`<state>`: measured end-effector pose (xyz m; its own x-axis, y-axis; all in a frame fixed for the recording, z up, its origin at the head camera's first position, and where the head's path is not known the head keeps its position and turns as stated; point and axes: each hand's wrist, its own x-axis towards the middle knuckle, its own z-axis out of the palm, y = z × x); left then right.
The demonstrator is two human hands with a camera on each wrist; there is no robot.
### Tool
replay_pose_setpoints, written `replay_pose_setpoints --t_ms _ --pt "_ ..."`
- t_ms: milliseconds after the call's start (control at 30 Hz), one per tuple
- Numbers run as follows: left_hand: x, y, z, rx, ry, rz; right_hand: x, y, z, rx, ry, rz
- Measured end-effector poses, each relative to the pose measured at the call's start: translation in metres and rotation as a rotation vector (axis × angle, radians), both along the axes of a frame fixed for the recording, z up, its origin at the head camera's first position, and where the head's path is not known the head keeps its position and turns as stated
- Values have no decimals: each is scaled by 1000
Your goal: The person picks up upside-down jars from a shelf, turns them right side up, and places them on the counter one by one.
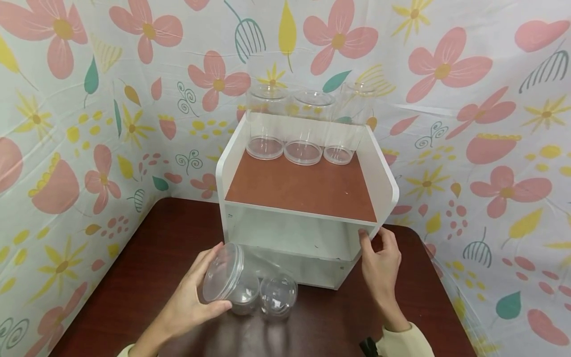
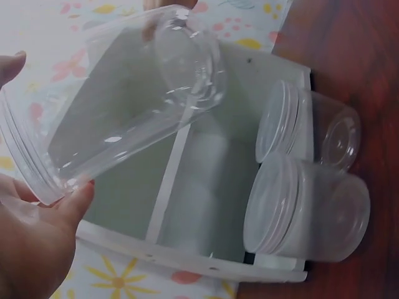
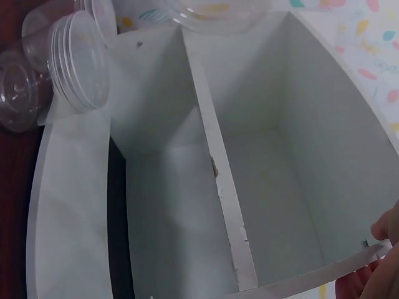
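Note:
My left hand [image 1: 192, 297] holds a tall clear plastic jar [image 2: 131, 93] around its lid end, thumb on one side and fingers on the other. The jar is tipped on its side, its base toward the shelf unit. At the right, my right hand [image 1: 381, 258] grips the front edge of the white shelf unit [image 1: 388, 186], thumb inside the side panel and fingers outside. Two smaller lidded jars [image 2: 312, 205] stand on the table in front of the unit, partly behind the held jar in the head view.
Three tall clear jars [image 1: 303, 148] stand in a row at the back of the unit's brown top [image 1: 303, 188]. Below it are two compartments split by a thin white shelf board [image 3: 218, 168]. The dark red table [image 1: 147, 248] meets a flowered cloth [image 1: 89, 124] behind.

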<state>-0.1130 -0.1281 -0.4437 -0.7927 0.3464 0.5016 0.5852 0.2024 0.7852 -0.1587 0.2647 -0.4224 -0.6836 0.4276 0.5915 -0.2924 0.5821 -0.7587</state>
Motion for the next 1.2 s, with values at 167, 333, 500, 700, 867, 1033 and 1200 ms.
replay_pose_setpoints --t_ms 167,333,500,700,867,1033,1200 --pt "3 -6 6 -70 29 17 -1 1 -1 6 7 -3" --pt "5 -11 10 -112 47 3 -2 1 -3 11 25 -8" --pt "7 -15 14 -163 47 12 -2 1 -4 19 40 -12" --pt "15 -21 17 -260 76 72 -3 1 -4 23 42 -14" --pt "19 -27 14 -295 100 92 -3 1 -5 28 43 -17" --pt "23 -31 5 -341 93 112 -4 1 -6 35 46 -23" --pt "26 -35 -3 -397 26 131 -4 1 -6 37 53 -22"
